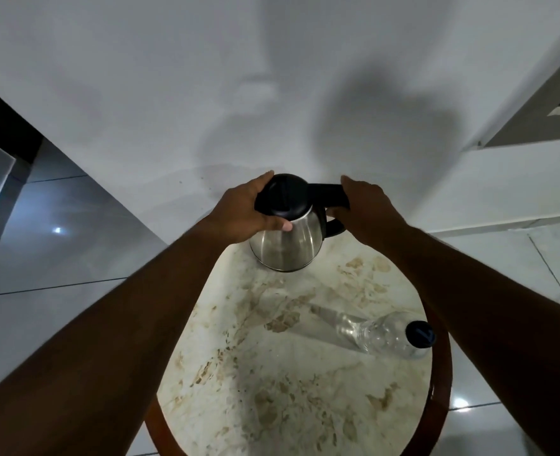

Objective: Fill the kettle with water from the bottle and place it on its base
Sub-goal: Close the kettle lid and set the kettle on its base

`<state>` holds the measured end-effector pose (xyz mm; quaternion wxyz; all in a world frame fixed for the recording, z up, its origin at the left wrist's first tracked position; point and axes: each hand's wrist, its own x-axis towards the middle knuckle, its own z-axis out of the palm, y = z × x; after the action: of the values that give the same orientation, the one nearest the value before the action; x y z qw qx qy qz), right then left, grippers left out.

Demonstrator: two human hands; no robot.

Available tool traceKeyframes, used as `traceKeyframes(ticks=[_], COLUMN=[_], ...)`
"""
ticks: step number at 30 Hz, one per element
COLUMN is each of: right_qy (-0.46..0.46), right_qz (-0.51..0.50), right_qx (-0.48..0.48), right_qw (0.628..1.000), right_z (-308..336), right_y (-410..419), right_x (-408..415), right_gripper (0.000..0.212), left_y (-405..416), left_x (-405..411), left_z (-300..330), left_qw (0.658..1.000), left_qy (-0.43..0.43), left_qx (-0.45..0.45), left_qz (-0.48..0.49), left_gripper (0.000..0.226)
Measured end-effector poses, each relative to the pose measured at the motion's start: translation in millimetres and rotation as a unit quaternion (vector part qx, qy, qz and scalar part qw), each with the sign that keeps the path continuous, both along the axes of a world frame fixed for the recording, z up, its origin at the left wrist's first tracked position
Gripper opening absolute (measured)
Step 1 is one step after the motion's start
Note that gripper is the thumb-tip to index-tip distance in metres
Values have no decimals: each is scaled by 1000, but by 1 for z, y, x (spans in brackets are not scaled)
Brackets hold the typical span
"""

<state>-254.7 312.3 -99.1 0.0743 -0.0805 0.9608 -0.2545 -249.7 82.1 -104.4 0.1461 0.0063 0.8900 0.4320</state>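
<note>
A steel kettle [287, 246] with a black lid and black handle stands upright at the far edge of a round marble-topped table [272, 373]. My left hand [242, 209] wraps around the lid's left side, thumb on the steel body. My right hand [362, 205] grips the black handle on the kettle's right. The lid is down. A clear plastic bottle [387, 335] with a dark cap stands at the table's right edge, apart from both hands. No kettle base shows in view.
The table has a brown wooden rim [445, 373]. A white wall [272, 77] rises directly behind the kettle. Glossy grey floor tiles [58, 241] surround the table. A grey ledge or frame [535, 120] sits at the upper right.
</note>
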Motion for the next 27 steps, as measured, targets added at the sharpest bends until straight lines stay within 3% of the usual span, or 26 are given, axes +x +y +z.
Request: traceKeyframes(ticks=[2,6,9,15,21,27], right_qy=[2,3,4,7,43,26], right_qz=[-13,-11,-9,31,84,79], right_qx=[-28,20,54,95,82,82], right_qw=[1000,1000,999,995,992,993], right_z=[-5,-12,-12,-5,7,12], right_y=[0,-6,-10,-7,-4,-12], right_x=[7,18,25,27,29,28], right_gripper=[25,68,78,81,62,53], left_y=[-1,-4,-3,3,4,2], left_x=[1,6,7,13,24,31], left_z=[-3,-12,-13,-2,10,10], left_qw=[1000,998,994,987,955,952], left_qy=[6,25,40,28,94,51], left_qx=[-12,-34,-81,-145,-263,-289], left_qz=[-7,-36,-55,-68,-103,-91], left_gripper=[108,104,101,100,77,69])
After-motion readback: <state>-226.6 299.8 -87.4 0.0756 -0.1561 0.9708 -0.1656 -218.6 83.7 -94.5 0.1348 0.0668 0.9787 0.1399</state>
